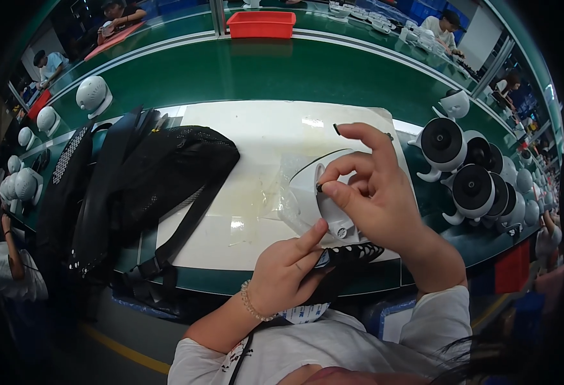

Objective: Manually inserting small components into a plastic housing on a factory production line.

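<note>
A white rounded housing point(304, 196) with an opening in its side lies tilted on clear plastic wrap near the front of the white board. Against its lower left edge is my left hand point(285, 269), index finger stretched along it and the other fingers closed underneath. My right hand point(381, 205) is over the housing's opening, thumb and index finger pinched together. A tiny dark spot shows at that pinch; whether it is a small part or a fingernail, I cannot tell. Just below the housing, a black strip with white spots point(352, 252) lies along the table edge.
Black mesh bags with straps point(160, 170) cover the left of the white board point(262, 122). Several white units with black round faces point(474, 183) crowd the right side. White round units point(94, 94) stand far left. A red bin point(260, 25) sits behind; people work around.
</note>
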`<state>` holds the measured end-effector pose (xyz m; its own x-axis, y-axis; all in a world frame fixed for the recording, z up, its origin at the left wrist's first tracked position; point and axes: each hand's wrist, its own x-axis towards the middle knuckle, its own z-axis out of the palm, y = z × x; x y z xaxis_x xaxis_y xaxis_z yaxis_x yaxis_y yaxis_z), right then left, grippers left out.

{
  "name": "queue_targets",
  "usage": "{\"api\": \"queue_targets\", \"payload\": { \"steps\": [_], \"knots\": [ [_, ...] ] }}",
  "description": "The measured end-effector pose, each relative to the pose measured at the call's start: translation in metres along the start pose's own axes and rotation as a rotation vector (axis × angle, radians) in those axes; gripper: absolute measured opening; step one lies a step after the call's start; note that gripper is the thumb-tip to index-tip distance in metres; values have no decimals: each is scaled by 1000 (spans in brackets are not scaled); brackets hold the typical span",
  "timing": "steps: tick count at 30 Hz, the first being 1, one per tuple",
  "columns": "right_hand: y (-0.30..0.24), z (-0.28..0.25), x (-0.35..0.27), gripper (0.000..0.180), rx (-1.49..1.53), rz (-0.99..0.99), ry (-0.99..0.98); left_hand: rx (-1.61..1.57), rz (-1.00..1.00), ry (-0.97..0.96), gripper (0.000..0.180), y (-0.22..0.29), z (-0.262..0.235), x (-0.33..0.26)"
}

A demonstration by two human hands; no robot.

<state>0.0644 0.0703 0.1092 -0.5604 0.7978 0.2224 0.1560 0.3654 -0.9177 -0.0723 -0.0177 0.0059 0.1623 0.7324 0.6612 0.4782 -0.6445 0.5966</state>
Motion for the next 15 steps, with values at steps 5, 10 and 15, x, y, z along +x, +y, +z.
{"api": "queue_targets", "payload": {
  "steps": [5, 10, 15],
  "knots": [
    [8, 2, -6, 51, -578, -519, 87, -21, 12, 4, 29, -1, 0, 0],
    [-3, -4, -13, 52, -846, -720, 7, -23, 21, -8, 28, -3, 0, -1],
    [4, -10, -31, 49, -504, -377, 60, 6, -4, 0, 26, -1, 0, -1]
  ]
}}
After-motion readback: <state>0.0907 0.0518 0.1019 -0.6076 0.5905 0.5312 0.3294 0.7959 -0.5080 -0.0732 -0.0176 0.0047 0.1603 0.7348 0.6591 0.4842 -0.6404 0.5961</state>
